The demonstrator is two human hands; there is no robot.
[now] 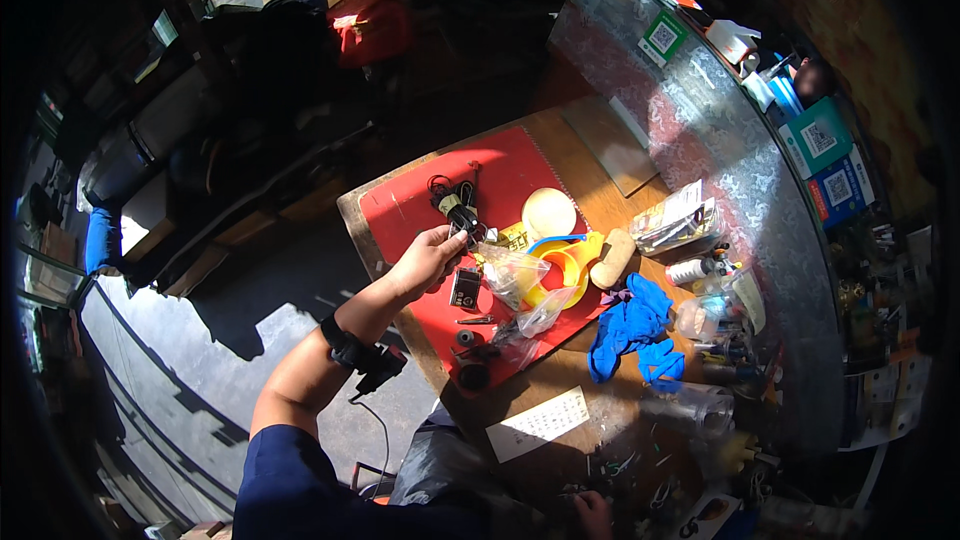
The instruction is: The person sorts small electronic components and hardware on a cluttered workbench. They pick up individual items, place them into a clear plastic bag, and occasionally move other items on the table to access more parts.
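Observation:
My left hand (430, 258) reaches over the red mat (410, 202). Its fingers are closed at the near end of a bundled black cable (458, 208) with a pale wrap round it. Just below that hand lies a small black boxy device (466, 288), perhaps a compact camera. Right of the fingers are a clear plastic bag (512, 276), a yellow ring-shaped piece (562, 265) with a blue strip, and a pale round disc (549, 214). Near the bottom edge, in shade, my right hand (593, 515) rests low by the cluttered table; its fingers are hard to make out.
Blue gloves (632, 328) and a tan oblong object (613, 258) lie right of the mat. A white paper sheet (540, 424) is nearer me. Bottles and tools crowd the right side, beside a grey patterned counter (735, 120). A cord hangs from a device strapped to my left forearm.

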